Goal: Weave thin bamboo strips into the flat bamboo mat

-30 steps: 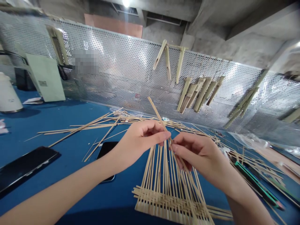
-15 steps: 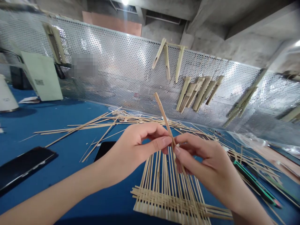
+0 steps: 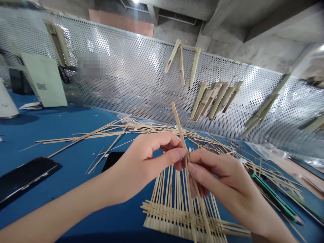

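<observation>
A thin bamboo strip (image 3: 178,120) rises tilted between my hands, its upper end free. My left hand (image 3: 153,160) pinches it between thumb and fingers. Just beside it, my right hand (image 3: 220,175) is closed with thumb and fingertips on the same strip. Below the hands the strip runs as two separate lengths, apart from each other, passing in front of a partly woven bamboo mat (image 3: 174,216). The mat lies on the blue table (image 3: 83,216), with its long upright strips fanned away from me and crosswise strips near its front edge. My right hand hides part of it.
Loose bamboo strips (image 3: 101,133) lie across the back of the table. Phones (image 3: 27,177) lie at left, one partly behind my left arm. A green-black cutter (image 3: 275,199) lies at right. Behind stands a perforated metal panel (image 3: 126,74) hung with bamboo pieces (image 3: 215,99).
The lower part of the strip now shows as two lengths spread further apart. My right hand has shifted slightly down, and the strip's top has moved a little right and down.
</observation>
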Available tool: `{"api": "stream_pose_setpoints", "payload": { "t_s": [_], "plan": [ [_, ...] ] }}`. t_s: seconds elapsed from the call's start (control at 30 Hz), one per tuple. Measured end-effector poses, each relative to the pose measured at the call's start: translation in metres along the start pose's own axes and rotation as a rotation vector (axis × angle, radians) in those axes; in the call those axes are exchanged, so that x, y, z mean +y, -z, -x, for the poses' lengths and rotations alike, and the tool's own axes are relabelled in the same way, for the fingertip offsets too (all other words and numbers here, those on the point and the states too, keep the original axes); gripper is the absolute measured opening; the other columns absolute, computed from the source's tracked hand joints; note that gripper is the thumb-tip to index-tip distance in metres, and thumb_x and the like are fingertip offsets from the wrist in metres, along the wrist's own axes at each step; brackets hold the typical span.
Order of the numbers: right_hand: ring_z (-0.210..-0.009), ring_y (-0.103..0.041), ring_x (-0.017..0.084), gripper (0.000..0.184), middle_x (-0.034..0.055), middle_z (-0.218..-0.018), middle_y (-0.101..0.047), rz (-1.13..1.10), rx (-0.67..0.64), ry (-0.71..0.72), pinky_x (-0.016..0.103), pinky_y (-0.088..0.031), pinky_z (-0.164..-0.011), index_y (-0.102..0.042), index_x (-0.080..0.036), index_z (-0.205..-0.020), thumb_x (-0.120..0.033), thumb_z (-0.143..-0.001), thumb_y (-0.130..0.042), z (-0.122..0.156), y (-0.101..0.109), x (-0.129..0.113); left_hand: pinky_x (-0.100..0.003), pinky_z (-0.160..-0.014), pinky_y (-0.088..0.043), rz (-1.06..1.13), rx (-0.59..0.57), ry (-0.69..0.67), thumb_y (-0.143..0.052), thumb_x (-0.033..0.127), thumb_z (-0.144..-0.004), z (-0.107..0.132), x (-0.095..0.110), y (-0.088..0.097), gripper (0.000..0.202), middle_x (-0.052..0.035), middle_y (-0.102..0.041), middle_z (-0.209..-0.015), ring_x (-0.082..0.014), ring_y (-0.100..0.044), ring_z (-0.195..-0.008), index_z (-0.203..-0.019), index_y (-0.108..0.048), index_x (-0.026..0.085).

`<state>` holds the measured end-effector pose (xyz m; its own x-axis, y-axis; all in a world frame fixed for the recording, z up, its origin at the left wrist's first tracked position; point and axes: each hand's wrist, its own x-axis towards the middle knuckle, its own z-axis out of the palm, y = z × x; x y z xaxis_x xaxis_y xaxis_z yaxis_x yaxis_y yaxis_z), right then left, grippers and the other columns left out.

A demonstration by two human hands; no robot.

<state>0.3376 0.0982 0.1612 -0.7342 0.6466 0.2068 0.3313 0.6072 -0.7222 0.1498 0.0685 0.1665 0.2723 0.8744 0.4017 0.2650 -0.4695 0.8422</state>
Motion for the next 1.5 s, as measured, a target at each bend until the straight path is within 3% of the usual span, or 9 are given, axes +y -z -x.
{"api": "stream_pose_setpoints", "payload": {
  "t_s": [0.5,0.73,0.93,1.07,1.5],
  "plan": [
    [-0.054,-0.044,0.007,0.026,-0.0038,-0.060,-0.051,0.004,0.001,0.033,0.019,-0.036,-0.049,-0.059,-0.019,-0.074,-0.023,-0.092,-0.041,-0.001,0.002,0.000,-0.010,-0.052,-0.042,0.187,-0.010,0.097,-0.058,0.015,-0.082,-0.001,-0.004,0.000,0.010,0.0068,-0.063,-0.061,-0.0037,-0.057,-0.057,-0.075,-0.064,0.018],
    [-0.052,-0.045,0.005,0.019,-0.0054,-0.059,-0.054,-0.030,0.075,0.012,0.017,-0.038,-0.048,-0.057,-0.020,-0.073,-0.016,-0.087,-0.045,-0.003,-0.002,-0.001,-0.008,-0.053,-0.042,0.211,-0.014,0.131,-0.061,0.015,-0.080,-0.001,-0.006,-0.001,0.008,0.0076,-0.064,-0.061,-0.0022,-0.057,-0.058,-0.073,-0.065,0.018],
    [-0.051,-0.051,0.006,0.022,-0.0046,-0.058,-0.058,-0.065,0.056,-0.058,0.016,-0.042,-0.049,-0.059,-0.020,-0.075,-0.029,-0.090,-0.047,-0.008,-0.005,0.003,-0.011,-0.059,-0.048,0.350,-0.016,0.173,-0.064,0.014,-0.080,-0.007,-0.017,0.004,0.004,0.0055,-0.066,-0.062,-0.0034,-0.061,-0.059,-0.078,-0.068,0.015],
    [-0.046,-0.050,0.006,0.024,-0.0045,-0.054,-0.056,-0.091,0.087,-0.068,0.016,-0.041,-0.044,-0.060,-0.020,-0.075,-0.036,-0.089,-0.049,-0.016,-0.009,0.012,-0.015,-0.069,-0.050,0.272,-0.014,0.138,-0.066,0.016,-0.079,-0.011,-0.025,0.008,0.007,0.0026,-0.067,-0.063,-0.0054,-0.062,-0.065,-0.082,-0.072,0.013],
    [-0.044,-0.054,0.011,0.046,0.0001,-0.049,-0.057,0.055,0.065,-0.097,0.022,-0.045,-0.045,-0.060,-0.022,-0.062,-0.058,-0.085,-0.043,-0.020,-0.009,0.048,-0.016,-0.066,-0.048,0.456,-0.084,0.170,-0.068,0.018,-0.077,-0.012,-0.038,0.006,0.006,0.0041,-0.062,-0.062,-0.0036,-0.060,-0.060,-0.076,-0.067,0.013]
  ]
}}
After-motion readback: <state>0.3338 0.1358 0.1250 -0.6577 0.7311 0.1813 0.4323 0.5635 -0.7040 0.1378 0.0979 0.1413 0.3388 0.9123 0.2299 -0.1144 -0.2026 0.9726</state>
